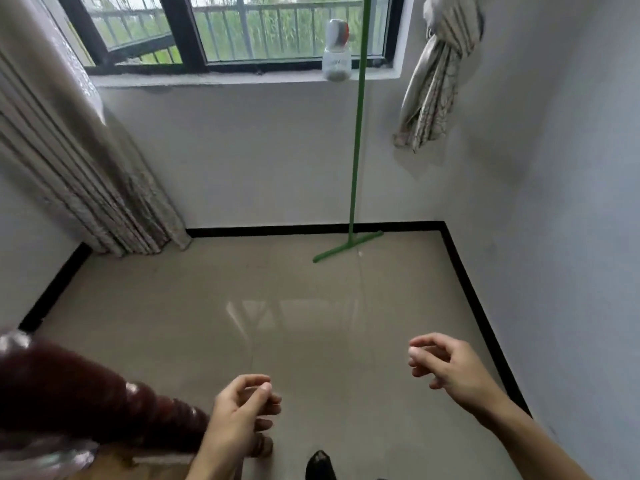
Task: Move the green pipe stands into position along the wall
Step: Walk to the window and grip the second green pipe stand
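One green pipe stand [356, 133] rises upright in front of the far wall, below the window. Its crossbar foot [346, 246] lies on the tiled floor, angled away from the black skirting. My left hand [242, 410] hovers low in the view with its fingers loosely curled and nothing in it. My right hand [446, 368] is further right, also loosely curled and empty. Both hands are well short of the stand. No second stand is in view.
A beige curtain [79, 161] hangs at the left; a knotted curtain [436, 74] hangs at the upper right. A small bottle [336, 53] stands on the window sill. Dark red wooden furniture [86, 396] is at the lower left. A shoe tip [320, 464] shows at the bottom.
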Motion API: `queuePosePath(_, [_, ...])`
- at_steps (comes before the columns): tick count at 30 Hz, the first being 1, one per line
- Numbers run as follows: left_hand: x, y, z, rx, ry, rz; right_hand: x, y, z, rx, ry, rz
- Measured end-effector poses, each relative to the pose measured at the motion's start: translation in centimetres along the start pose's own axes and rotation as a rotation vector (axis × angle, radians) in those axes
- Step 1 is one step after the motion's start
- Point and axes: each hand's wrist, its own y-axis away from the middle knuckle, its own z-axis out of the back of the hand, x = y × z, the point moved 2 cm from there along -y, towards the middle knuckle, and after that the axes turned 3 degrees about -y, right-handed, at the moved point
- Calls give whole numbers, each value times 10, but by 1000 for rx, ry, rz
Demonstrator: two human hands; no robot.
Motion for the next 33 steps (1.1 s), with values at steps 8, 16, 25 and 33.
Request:
queuePosePath(8, [-101,-136,-20,8,18,-47,69,-150,9,-23,-38,-12])
queuePosePath(16, [-168,-307,-52,-88,17,41,122,-357,35,3,-56,-22])
queuePosePath(25, [-330,-488,-121,24,-19,-140,245,-554,70,-38,-79,79])
queuePosePath(33, [-470,-659,-180,286,-155,-326,312,-705,77,-236,-60,127])
